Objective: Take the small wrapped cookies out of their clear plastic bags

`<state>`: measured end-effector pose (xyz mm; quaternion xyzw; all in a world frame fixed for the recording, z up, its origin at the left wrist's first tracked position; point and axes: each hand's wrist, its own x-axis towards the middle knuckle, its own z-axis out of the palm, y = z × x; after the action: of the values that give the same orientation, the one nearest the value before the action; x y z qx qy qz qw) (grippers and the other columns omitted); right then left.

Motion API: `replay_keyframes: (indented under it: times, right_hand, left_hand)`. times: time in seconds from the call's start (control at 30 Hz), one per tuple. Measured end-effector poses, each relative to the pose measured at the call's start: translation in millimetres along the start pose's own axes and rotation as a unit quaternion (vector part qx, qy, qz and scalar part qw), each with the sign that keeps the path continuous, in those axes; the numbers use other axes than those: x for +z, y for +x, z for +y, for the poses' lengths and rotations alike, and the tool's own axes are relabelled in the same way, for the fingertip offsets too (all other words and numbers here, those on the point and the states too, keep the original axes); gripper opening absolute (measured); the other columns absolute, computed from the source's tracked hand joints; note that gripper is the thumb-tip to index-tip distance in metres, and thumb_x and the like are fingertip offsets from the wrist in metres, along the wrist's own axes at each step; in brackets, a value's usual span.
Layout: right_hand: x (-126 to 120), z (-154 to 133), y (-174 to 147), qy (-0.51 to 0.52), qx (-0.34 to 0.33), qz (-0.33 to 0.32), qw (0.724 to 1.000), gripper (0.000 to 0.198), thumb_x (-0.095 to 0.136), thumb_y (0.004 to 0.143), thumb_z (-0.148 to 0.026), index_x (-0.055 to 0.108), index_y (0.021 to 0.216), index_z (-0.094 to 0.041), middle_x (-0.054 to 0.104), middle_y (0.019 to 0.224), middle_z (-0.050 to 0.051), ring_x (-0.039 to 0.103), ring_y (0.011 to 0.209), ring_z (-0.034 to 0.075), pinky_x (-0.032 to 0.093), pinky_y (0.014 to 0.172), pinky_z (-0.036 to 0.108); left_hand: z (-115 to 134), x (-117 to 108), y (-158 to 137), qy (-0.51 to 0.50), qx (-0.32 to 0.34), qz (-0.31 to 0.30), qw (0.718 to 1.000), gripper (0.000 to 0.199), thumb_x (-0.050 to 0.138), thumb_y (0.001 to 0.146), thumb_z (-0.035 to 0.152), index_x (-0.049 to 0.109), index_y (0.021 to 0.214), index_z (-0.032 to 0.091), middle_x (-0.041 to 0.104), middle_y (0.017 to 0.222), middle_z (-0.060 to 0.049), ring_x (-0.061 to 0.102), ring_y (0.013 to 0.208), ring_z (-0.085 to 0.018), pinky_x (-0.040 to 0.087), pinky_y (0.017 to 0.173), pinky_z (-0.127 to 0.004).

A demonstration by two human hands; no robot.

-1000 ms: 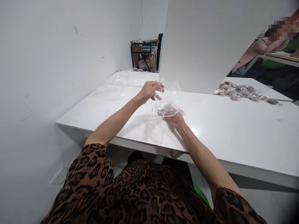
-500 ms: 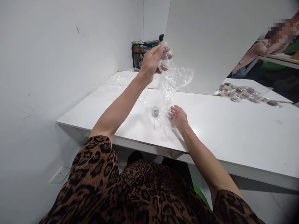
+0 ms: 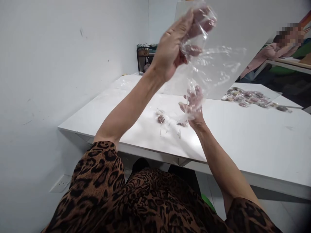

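My left hand (image 3: 173,42) is raised above the table, with its fingers bent around a clear plastic bag (image 3: 218,63). The film covers its fingertips and hangs down to the right. Below it, my right hand (image 3: 193,103) has its palm up and fingers apart, behind or under the lower part of the film. Whether it touches the film is hard to tell. On the table near the right wrist lie a small round brown item (image 3: 161,119) in clear wrap and a second brown item (image 3: 182,123), partly beside the wrist.
Several wrapped round items (image 3: 252,97) lie in a pile at the back right of the white table (image 3: 252,139). More clear film (image 3: 123,84) rests at the far left. A large grey panel (image 3: 225,29) stands behind. Another person (image 3: 267,55) sits beyond it.
My left hand has risen and moved right and closer with the bag. My right hand has lifted off the table, turned palm up and come under the film, uncovering the second brown item.
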<state>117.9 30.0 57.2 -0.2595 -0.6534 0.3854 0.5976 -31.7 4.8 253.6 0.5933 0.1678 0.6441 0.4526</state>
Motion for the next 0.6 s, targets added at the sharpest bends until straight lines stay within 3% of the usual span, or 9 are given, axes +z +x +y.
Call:
replay_keyframes:
  times: [0.07,0.13,0.17,0.23,0.3,0.37,0.5,0.6]
  right_hand:
    - [14.2,-15.0,5.7,-0.028,-0.006,-0.025,0.999,0.079,0.085,0.074,-0.058,0.051,0.145,-0.045,0.057,0.148,0.004,0.059,0.128,0.029,0.06,0.094,0.05]
    - [26.7,-26.8,8.6,-0.017,0.008,-0.039,0.999,0.052,0.082,0.079,-0.056,0.066,0.124,-0.036,0.071,0.115,0.004,0.067,0.102,0.026,0.061,0.081,0.044]
    - [30.6,-31.1,9.4,-0.003,0.015,-0.044,0.999,0.04,0.08,0.081,-0.057,0.07,0.11,-0.031,0.072,0.097,0.003,0.067,0.088,0.024,0.06,0.074,0.04]
    - [32.0,-37.4,10.8,0.029,0.02,-0.045,0.998,0.037,0.075,0.085,-0.061,0.07,0.089,-0.025,0.066,0.076,0.001,0.061,0.067,0.018,0.053,0.06,0.032]
    - [26.8,-42.0,13.0,0.054,0.019,-0.023,0.998,0.041,0.076,0.084,-0.063,0.068,0.085,-0.023,0.065,0.073,0.001,0.055,0.057,0.013,0.045,0.051,0.028]
    - [20.8,-46.5,14.9,0.068,0.027,0.009,0.997,0.04,0.078,0.083,-0.061,0.068,0.087,-0.023,0.066,0.075,0.001,0.053,0.055,0.011,0.042,0.049,0.025]
    - [26.0,-54.7,9.9,0.072,0.057,0.005,0.996,0.032,0.076,0.087,-0.056,0.068,0.086,-0.025,0.067,0.081,0.001,0.061,0.064,0.012,0.049,0.054,0.026]
    - [37.5,-55.7,-1.2,0.077,0.091,-0.061,0.991,0.031,0.079,0.085,-0.055,0.072,0.089,-0.025,0.071,0.087,0.003,0.066,0.073,0.015,0.056,0.063,0.028]
  left_hand:
    - [-1.5,11.0,-20.2,-0.037,-0.025,-0.049,0.998,0.035,0.036,0.108,0.021,0.07,0.11,0.01,0.076,0.102,0.003,0.071,0.125,-0.023,0.054,0.066,-0.017]
    - [-1.2,13.8,-39.1,-0.022,-0.043,-0.068,0.997,0.04,0.035,0.108,0.018,0.073,0.1,0.013,0.075,0.108,0.005,0.071,0.123,-0.019,0.054,0.067,-0.016]
    - [-0.2,10.5,-47.2,-0.001,-0.045,-0.067,0.997,0.041,0.034,0.109,0.018,0.074,0.101,0.015,0.075,0.112,0.006,0.072,0.121,-0.018,0.054,0.067,-0.015]
    - [2.2,-5.7,-61.3,0.05,-0.031,-0.049,0.997,0.038,0.037,0.11,0.022,0.075,0.108,0.017,0.074,0.116,0.004,0.076,0.108,-0.014,0.052,0.062,-0.014]
    - [2.1,-30.0,-74.5,0.1,-0.025,-0.023,0.994,0.034,0.043,0.11,0.032,0.073,0.119,0.018,0.075,0.111,-0.001,0.076,0.082,-0.009,0.049,0.056,-0.015]
    - [-4.0,-53.6,-89.1,0.152,-0.069,0.002,0.986,0.034,0.05,0.108,0.038,0.069,0.13,0.019,0.076,0.101,-0.004,0.067,0.06,-0.006,0.047,0.052,-0.018]
    - [-34.6,-74.8,-120.4,0.244,-0.216,-0.011,0.945,0.054,0.076,0.091,0.034,0.063,0.14,0.016,0.076,0.087,-0.007,0.065,0.059,-0.012,0.049,0.055,-0.026]
    - [-57.0,-72.0,-138.7,0.282,-0.224,-0.028,0.932,0.054,0.08,0.087,0.037,0.066,0.135,0.016,0.074,0.084,-0.008,0.066,0.064,-0.014,0.049,0.057,-0.028]
